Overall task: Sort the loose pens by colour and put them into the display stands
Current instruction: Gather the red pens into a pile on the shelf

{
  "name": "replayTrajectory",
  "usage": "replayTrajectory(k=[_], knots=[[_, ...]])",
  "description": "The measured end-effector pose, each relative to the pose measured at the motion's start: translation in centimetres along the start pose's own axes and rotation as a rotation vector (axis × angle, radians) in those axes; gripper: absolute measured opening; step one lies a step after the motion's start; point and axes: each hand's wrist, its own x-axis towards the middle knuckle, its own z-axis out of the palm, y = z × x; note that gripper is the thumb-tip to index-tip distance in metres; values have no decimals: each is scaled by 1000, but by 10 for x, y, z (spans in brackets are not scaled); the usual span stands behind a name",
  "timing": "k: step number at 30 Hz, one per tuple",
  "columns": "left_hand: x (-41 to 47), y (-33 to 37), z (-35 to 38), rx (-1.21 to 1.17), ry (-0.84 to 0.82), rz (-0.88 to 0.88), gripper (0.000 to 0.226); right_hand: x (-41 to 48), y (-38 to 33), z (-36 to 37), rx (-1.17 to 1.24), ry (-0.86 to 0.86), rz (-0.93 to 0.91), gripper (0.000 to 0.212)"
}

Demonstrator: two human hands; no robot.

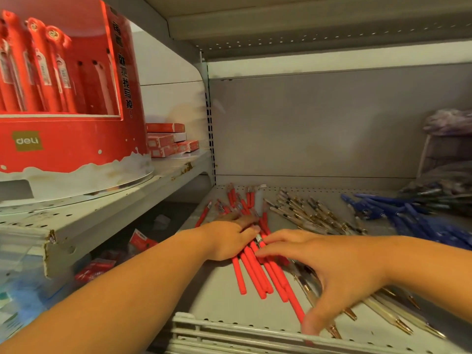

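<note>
A bunch of red pens (258, 274) lies on the grey shelf (217, 297) in front of me. My left hand (227, 238) rests on the bunch from the left, fingers extended over the pens. From the right, my right hand (329, 267) reaches over the same bunch, fingers spread and its fingertips touching the pens; its thumb points down toward the shelf's front rail. More red pens (237, 203) lie scattered further back. Clear gold-tipped pens (314, 213) lie in the middle, blue pens (398, 213) on the right. A red round display stand (63, 139) holding red pens is on the upper left shelf.
Small red boxes (168, 141) are stacked behind the stand. A plastic rail (229, 330) runs along the shelf's front edge. A crumpled bag (449, 121) and a box sit at the far right. Red packets (97, 269) lie on the lower left level.
</note>
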Motion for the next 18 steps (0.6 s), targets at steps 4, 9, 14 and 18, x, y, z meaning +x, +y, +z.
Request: replayTrajectory(k=[4, 9, 14, 18], knots=[[-2, 3, 0, -19, -4, -2, 55, 9, -5, -3, -76, 54, 42, 97], [-5, 1, -1, -42, 12, -6, 55, 30, -4, -7, -102, 135, 80, 84], [-8, -4, -4, -59, 74, -12, 47, 50, -5, -5, -96, 198, 99, 65], [-3, -5, -9, -25, 133, -11, 43, 46, -8, -3, -88, 162, 112, 93]])
